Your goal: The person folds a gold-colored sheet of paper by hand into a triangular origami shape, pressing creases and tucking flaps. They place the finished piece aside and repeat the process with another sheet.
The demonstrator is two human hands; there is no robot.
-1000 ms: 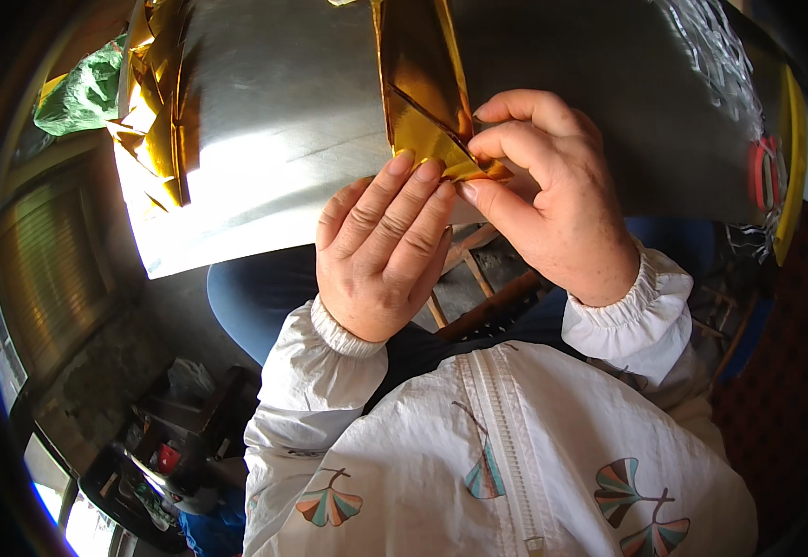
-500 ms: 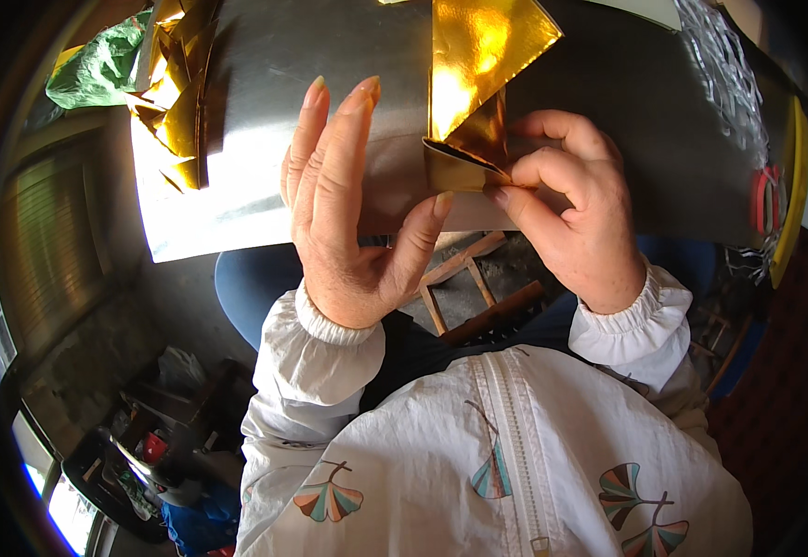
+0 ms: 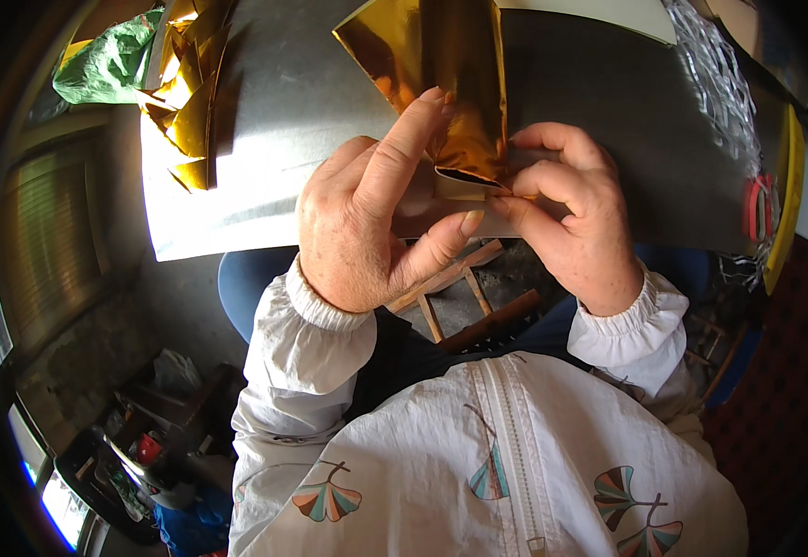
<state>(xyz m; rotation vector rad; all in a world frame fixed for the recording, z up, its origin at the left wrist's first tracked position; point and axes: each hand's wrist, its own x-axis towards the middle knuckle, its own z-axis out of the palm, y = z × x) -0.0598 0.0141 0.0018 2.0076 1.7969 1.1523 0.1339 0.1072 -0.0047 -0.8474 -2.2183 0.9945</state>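
A sheet of folded gold foil paper [image 3: 464, 70] lies on the dark tabletop [image 3: 599, 84] ahead of me. Its near end forms a slit-like opening with a dull tan inner face above the table's front edge. My right hand [image 3: 576, 204] pinches the near right corner of this paper between thumb and fingers. Over its left side reaches my left hand [image 3: 353, 209], index finger stretched out onto the foil and thumb held apart below. The left hand's other fingers are curled and partly hidden. It grips nothing that I can see.
At the left stand several folded gold foil pieces [image 3: 186, 102], beside a green plastic bag [image 3: 102, 60]. Silvery strands [image 3: 715, 70] tied with a red band [image 3: 757, 206] lie at the right, near a yellow strip [image 3: 788, 195]. Below the table edge is a wooden frame [image 3: 474, 288].
The foil paper's upper flap now points left instead of right. My left hand has tilted right, its index finger coming down onto the foil. The right hand keeps its pinch.
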